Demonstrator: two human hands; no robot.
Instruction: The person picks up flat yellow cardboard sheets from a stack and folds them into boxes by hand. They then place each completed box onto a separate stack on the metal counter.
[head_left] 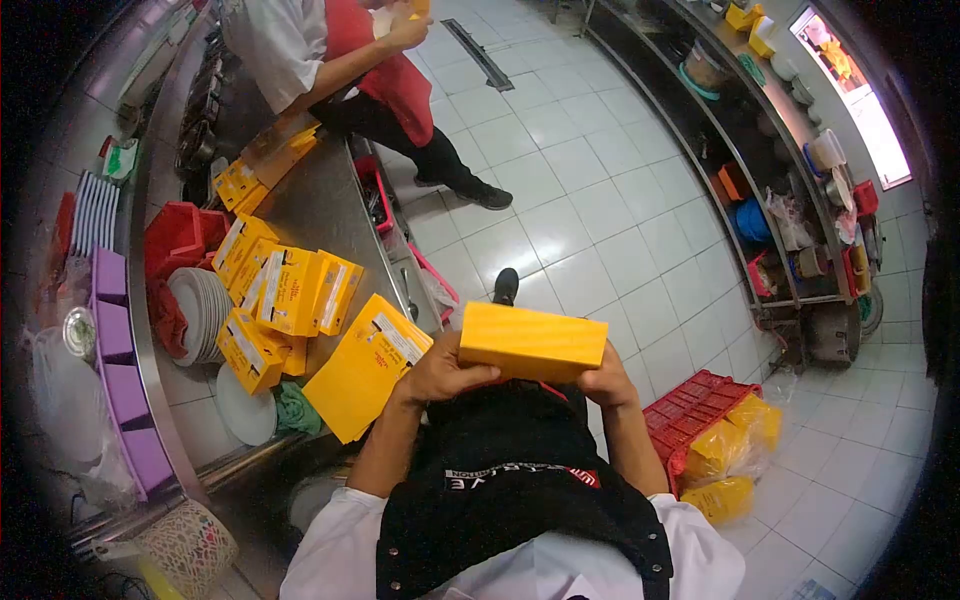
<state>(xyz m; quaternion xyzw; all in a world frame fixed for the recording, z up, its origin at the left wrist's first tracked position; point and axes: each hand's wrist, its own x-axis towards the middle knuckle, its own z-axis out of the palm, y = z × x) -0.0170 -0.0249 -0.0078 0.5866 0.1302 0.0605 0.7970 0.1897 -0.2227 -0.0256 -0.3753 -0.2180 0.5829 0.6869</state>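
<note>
In front of my apron I hold a yellow cardboard box, its plain long side facing up. My left hand is closed on its left end, thumb along the near edge. My right hand grips the right end. Beside my left forearm, a stack of flat yellow cartons with printed labels lies at the edge of the steel counter. Behind that stack stand several folded yellow boxes, piled closely together.
Across the counter a co-worker in a red apron holds something yellow. White plates and a purple divided bin are at left. On the floor at right sits a red crate beside bagged yellow items. Steel shelves line the right.
</note>
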